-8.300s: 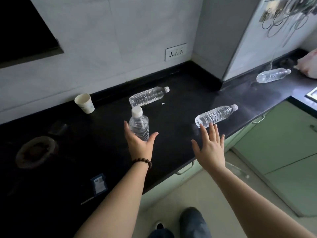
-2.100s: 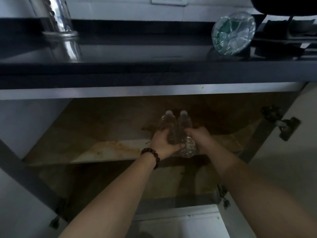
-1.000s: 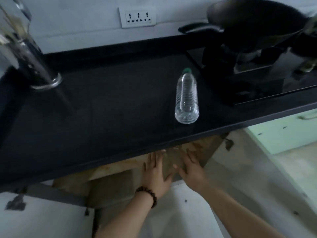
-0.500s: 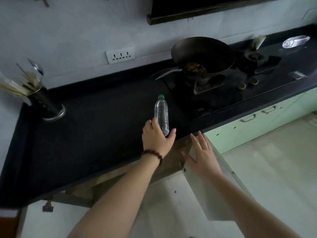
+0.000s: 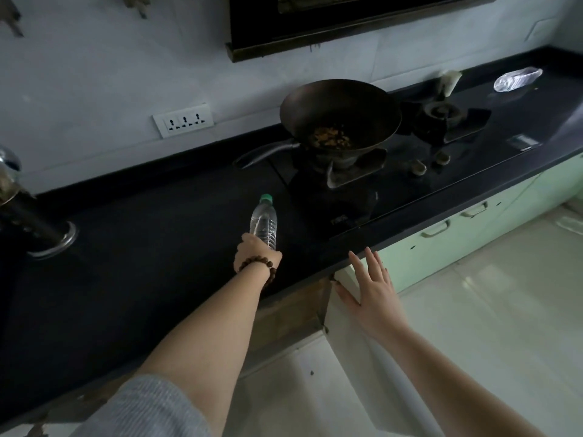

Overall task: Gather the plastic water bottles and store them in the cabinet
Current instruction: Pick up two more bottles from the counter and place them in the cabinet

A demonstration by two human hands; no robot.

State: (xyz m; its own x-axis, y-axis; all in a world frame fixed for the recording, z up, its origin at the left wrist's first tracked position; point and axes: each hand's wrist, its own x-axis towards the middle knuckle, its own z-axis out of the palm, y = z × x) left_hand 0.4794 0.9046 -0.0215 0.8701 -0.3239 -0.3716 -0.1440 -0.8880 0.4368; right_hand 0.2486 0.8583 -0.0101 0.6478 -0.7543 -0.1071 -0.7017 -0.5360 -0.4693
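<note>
Fingers of the left hand (image 5: pixel 257 255) wrap the bottle (image 5: pixel 263 223) on the counter (image 5: pixel 142 247); right hand (image 5: pixel 373 290) spread flat by the cabinet door (image 5: pixel 362 357).

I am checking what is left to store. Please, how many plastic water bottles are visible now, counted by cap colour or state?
Green-capped bottle, held by the left hand: 1
Clear bottle lying at the far right of the counter, cap colour not visible: 1
Total: 2
</note>
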